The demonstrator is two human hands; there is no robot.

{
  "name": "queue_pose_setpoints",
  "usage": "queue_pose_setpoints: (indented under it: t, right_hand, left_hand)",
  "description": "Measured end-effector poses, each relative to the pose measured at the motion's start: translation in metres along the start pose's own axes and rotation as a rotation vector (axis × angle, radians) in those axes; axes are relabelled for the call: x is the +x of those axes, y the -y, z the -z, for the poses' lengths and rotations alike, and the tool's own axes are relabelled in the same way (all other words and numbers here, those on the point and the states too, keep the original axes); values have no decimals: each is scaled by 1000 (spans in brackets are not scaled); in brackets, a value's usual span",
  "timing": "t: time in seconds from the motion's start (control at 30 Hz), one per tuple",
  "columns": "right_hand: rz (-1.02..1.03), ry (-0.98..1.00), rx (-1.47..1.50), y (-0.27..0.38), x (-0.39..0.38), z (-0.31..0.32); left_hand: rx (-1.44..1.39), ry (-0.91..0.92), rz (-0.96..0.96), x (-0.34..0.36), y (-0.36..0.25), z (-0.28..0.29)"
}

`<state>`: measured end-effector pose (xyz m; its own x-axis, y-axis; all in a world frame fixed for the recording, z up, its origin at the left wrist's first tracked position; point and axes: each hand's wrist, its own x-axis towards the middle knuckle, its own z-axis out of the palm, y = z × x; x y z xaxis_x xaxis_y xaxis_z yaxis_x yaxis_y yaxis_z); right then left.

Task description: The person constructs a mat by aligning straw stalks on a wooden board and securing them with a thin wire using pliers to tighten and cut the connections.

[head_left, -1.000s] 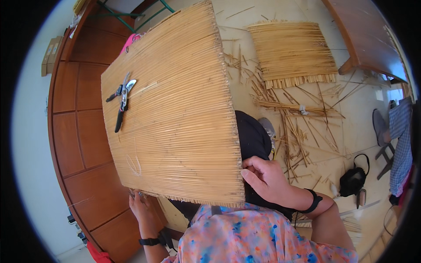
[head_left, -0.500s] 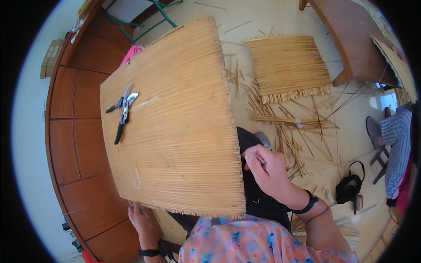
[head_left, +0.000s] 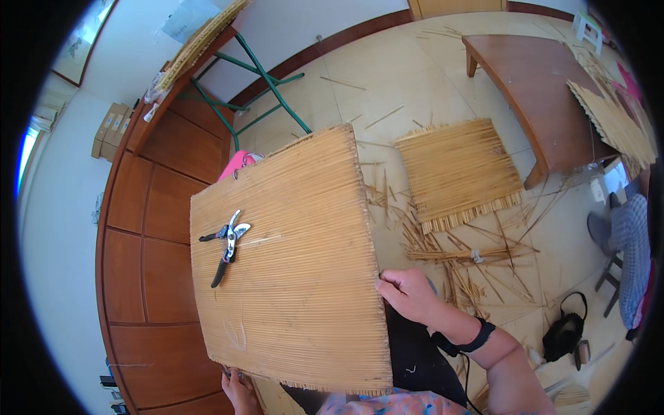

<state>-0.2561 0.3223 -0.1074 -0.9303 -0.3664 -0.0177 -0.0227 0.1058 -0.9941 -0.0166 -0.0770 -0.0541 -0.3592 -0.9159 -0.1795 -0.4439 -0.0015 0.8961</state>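
Observation:
A large mat of straw-coloured reed stalks [head_left: 311,304] lies across my lap in front of me. My right hand [head_left: 408,294] is closed at its right edge, thumb and fingers pinching the rim. My left hand [head_left: 238,393] is closed on the near left corner, with part of its fingers hidden beneath the mat. On the mat's left half rest pruning shears [head_left: 229,247] with dark handles, their blades spread. Close to the near left corner, a thin pale loop of string [head_left: 236,336] lies on the surface.
A smaller reed mat [head_left: 460,173] lies on the tiled floor among scattered stalks [head_left: 470,277]. Beyond it stands a low brown table [head_left: 532,97]. Wooden cabinets [head_left: 149,277] line the left. At right are a black bag [head_left: 564,335] and another person's checked trouser leg [head_left: 631,242].
The view has tilted up, so the mat and shears appear lower. My right hand has come against the mat's right edge and pinches it. My left hand stays at the near left corner.

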Motion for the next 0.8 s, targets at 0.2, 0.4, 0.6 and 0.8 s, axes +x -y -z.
queue_pose_setpoints:
  t: [0.2, 0.4, 0.6, 0.8]
  right_hand:
    - [-23, -134, 218, -10, 40, 6]
    - [7, -219, 160, 4, 65, 4]
    - [111, -259, 13, 5, 69, 6]
    - [-136, -18, 265, -7, 90, 29]
  left_hand:
    - [9, 47, 18, -13, -15, -9]
    - [25, 17, 31, -17, -15, -10]
    - [25, 18, 38, -12, -11, -7]
    - [35, -13, 40, -5, -5, -4]
